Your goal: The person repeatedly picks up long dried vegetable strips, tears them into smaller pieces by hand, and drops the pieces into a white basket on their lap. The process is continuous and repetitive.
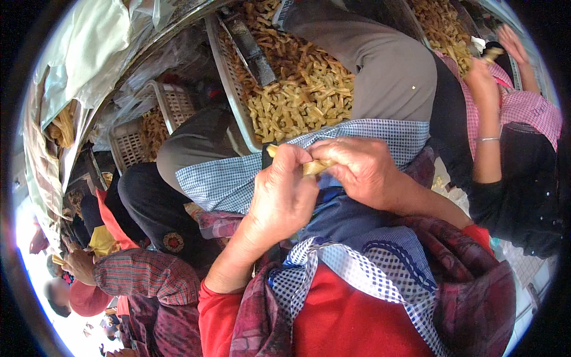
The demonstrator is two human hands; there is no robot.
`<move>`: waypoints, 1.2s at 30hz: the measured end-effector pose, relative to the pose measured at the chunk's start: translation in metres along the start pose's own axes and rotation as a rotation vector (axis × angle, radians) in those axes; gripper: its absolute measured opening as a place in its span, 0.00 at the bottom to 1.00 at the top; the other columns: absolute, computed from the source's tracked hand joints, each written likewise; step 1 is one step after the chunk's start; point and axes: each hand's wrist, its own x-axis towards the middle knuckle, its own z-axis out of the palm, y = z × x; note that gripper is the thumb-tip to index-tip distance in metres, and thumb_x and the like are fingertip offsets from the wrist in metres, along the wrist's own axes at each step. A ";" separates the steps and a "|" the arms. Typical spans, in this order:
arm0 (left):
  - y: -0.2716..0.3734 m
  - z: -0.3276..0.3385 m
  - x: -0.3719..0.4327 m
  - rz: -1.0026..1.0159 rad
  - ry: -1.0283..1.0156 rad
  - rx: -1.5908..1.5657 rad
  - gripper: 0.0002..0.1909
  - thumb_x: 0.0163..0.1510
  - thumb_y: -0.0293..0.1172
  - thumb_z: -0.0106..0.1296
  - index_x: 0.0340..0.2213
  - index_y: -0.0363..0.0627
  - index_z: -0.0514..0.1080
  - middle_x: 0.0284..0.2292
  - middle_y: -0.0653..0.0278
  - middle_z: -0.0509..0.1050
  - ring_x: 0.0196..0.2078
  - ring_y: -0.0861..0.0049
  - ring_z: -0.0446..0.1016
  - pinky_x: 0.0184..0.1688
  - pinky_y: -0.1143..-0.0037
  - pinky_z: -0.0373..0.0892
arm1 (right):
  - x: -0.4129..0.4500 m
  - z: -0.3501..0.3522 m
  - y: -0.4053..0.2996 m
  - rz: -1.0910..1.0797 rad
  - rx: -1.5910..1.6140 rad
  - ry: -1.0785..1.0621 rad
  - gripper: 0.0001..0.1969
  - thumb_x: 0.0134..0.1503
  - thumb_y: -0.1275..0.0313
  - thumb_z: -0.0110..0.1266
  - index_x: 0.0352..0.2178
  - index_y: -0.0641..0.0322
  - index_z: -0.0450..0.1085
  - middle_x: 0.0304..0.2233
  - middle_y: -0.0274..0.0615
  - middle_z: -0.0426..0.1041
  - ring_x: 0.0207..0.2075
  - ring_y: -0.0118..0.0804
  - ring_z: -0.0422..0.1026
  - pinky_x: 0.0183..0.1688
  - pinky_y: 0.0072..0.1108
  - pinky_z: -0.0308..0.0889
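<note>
My left hand [285,192] and my right hand [363,172] meet above the blue-and-white checked apron [218,178] on my lap. Between them is a yellowish, twisted strip [317,167], its kind not certain, pinched by the fingers of both hands. A paler end of a strip [271,151] sticks up past my left thumb. Just beyond the hands stands a plastic crate [229,89] filled with short knotted yellow and brown pieces [303,98]. A dark metal bar or trough [250,51] lies across the pieces.
Smaller crates [131,145] stand at the left, beside plastic sheeting [84,53]. A co-worker's hands [484,82] hold a strip near another filled crate [439,26] at the upper right. At the left, another co-worker's hand [80,266] holds a yellowish piece [58,260].
</note>
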 end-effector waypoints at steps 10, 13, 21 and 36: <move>-0.017 -0.005 0.023 0.252 0.188 0.200 0.05 0.44 0.21 0.56 0.25 0.41 0.69 0.17 0.65 0.69 0.18 0.74 0.70 0.21 0.77 0.67 | -0.015 -0.012 0.018 0.723 0.999 -0.398 0.11 0.60 0.65 0.46 0.34 0.61 0.70 0.22 0.27 0.64 0.18 0.16 0.56 0.20 0.10 0.53; -0.003 -0.006 -0.002 -0.121 0.088 -0.296 0.06 0.49 0.24 0.54 0.30 0.39 0.69 0.18 0.66 0.69 0.19 0.86 0.69 0.21 0.83 0.64 | -0.014 -0.010 0.015 0.715 1.200 -0.316 0.14 0.62 0.62 0.42 0.35 0.60 0.70 0.17 0.26 0.62 0.17 0.15 0.57 0.19 0.10 0.53; -0.013 0.006 -0.014 0.101 0.220 -0.071 0.07 0.48 0.22 0.57 0.28 0.36 0.69 0.25 0.62 0.74 0.24 0.82 0.73 0.26 0.82 0.68 | -0.006 0.005 0.011 0.570 0.983 -0.229 0.08 0.58 0.68 0.50 0.33 0.60 0.63 0.20 0.26 0.63 0.19 0.16 0.59 0.18 0.11 0.54; -0.022 -0.009 -0.006 -0.323 -0.304 -0.518 0.07 0.51 0.26 0.56 0.30 0.37 0.69 0.24 0.69 0.72 0.27 0.87 0.67 0.30 0.84 0.66 | -0.016 -0.025 -0.003 0.084 -0.178 -0.444 0.11 0.54 0.65 0.52 0.29 0.62 0.64 0.22 0.44 0.68 0.25 0.48 0.71 0.27 0.32 0.66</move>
